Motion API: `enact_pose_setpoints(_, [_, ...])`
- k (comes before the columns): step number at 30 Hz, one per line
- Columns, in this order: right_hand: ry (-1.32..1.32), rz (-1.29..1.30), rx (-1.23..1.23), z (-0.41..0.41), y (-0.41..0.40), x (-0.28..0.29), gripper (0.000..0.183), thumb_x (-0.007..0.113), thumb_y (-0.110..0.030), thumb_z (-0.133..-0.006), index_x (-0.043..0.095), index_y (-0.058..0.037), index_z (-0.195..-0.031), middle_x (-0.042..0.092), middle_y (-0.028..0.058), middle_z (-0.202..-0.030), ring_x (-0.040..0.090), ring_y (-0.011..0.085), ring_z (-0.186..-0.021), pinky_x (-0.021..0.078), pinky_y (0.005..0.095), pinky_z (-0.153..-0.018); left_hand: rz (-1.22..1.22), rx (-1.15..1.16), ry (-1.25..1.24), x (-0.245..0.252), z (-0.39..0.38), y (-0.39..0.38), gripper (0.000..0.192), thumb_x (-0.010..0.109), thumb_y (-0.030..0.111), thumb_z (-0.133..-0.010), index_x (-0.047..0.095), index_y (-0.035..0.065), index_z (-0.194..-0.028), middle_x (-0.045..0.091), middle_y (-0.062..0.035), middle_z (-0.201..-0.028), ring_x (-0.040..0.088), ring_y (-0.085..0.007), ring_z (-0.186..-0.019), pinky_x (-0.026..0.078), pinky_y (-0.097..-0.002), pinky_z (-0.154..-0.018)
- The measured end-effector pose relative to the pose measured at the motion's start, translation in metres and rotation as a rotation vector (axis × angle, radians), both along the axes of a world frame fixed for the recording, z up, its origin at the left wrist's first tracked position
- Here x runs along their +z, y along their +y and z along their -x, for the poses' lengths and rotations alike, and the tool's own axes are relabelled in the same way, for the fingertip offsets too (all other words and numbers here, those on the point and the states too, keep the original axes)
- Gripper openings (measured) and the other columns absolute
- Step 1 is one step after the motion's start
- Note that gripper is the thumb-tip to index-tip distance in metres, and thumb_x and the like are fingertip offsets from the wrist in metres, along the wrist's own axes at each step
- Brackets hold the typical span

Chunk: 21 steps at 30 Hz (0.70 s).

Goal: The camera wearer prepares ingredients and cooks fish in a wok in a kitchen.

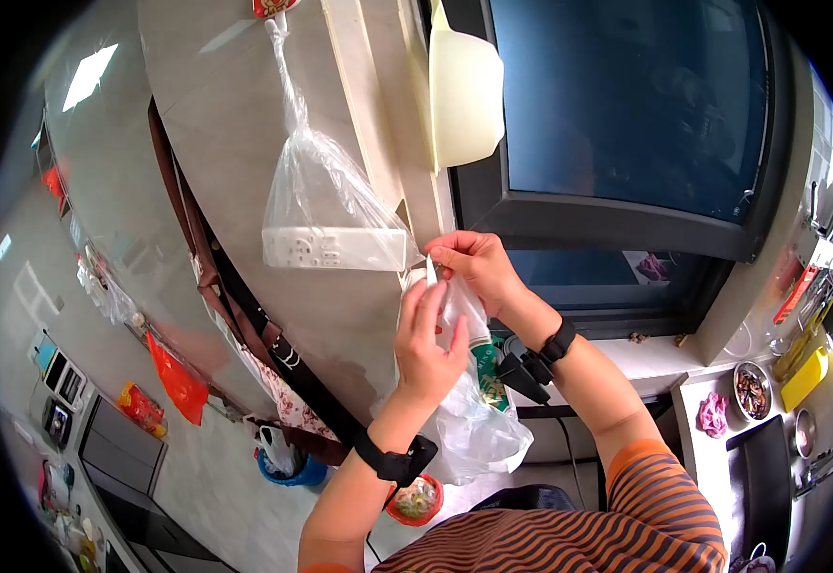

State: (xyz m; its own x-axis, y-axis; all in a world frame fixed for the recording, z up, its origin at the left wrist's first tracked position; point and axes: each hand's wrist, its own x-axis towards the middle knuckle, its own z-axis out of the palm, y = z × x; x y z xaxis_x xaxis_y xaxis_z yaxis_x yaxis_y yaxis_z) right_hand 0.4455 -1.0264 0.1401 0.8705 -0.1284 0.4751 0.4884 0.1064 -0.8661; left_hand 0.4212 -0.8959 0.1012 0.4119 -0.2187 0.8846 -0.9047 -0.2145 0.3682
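Before me a translucent white plastic bag [470, 437] hangs by the wall, with a green and white printed item [487, 369] among its folds. My right hand [475, 268] pinches a thin white piece of the bag's upper part between thumb and fingertips. Just below and to the left, my left hand [427, 347] has its fingers curved around the white strip; whether it grips it is hard to tell. Left of my hands, a clear plastic bag [323, 168] hangs twisted from a hook, with a white box-like object with buttons [334, 248] inside.
A pale yellow plastic basin [465, 100] hangs beside the dark-framed window [631, 208]. Below are a red basket [416, 501] holding scraps and a blue bin [293, 469]. On the right counter [703, 448] are a pink cloth [712, 415] and a metal bowl of dark food [752, 392].
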Motion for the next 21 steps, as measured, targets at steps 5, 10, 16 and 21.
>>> enact_pose_setpoints(5, [0.023, 0.063, -0.1, 0.012, 0.022, -0.052, 0.01, 0.051, -0.006, -0.082, 0.056, 0.0005, -0.087, 0.054, 0.0015, -0.064, 0.047, 0.0081, -0.055, 0.0389, 0.0218, -0.049, -0.602, 0.16, -0.037, -0.029, 0.036, 0.032, 0.063, 0.069, 0.017, -0.058, 0.046, 0.004, -0.115, 0.028, -0.0239, -0.129, 0.029, -0.0382, -0.117, 0.025, -0.0469, -0.095])
enact_pose_setpoints(10, [-0.283, 0.537, -0.498, 0.044, 0.04, -0.08, 0.034, 0.049, -0.001, -0.08, 0.043, -0.0013, -0.114, 0.051, 0.0109, -0.079, 0.052, 0.0183, -0.063, 0.0436, 0.0286, -0.057, -1.024, 0.136, 0.114, -0.113, 0.048, 0.092, 0.062, 0.062, 0.012, -0.06, 0.043, 0.0078, -0.119, 0.034, -0.0204, -0.126, 0.025, -0.0344, -0.122, 0.018, -0.049, -0.098])
enact_pose_setpoints(16, [-0.272, 1.193, -0.418, 0.062, 0.054, -0.159, 0.06, 0.048, -0.006, -0.076, 0.028, -0.0123, -0.132, 0.039, 0.0201, -0.117, 0.047, 0.0367, -0.1, 0.0435, 0.0408, -0.081, -0.889, 0.171, 0.127, -0.168, 0.018, 0.135, 0.063, 0.063, 0.015, -0.059, 0.041, 0.003, -0.117, 0.041, -0.0253, -0.107, 0.037, -0.0384, -0.107, 0.023, -0.0481, -0.095])
enact_pose_setpoints(21, [-0.139, 1.159, -0.28, 0.096, 0.047, -0.176, 0.052, 0.051, -0.007, -0.074, 0.04, -0.0095, -0.124, 0.021, 0.0158, -0.136, 0.042, 0.0319, -0.107, 0.0426, 0.0382, -0.085, -0.904, 0.185, 0.043, -0.208, -0.005, 0.129, 0.078, 0.065, 0.02, -0.059, 0.03, 0.0036, -0.127, 0.025, -0.0292, -0.123, 0.024, -0.0423, -0.118, 0.023, -0.0494, -0.095])
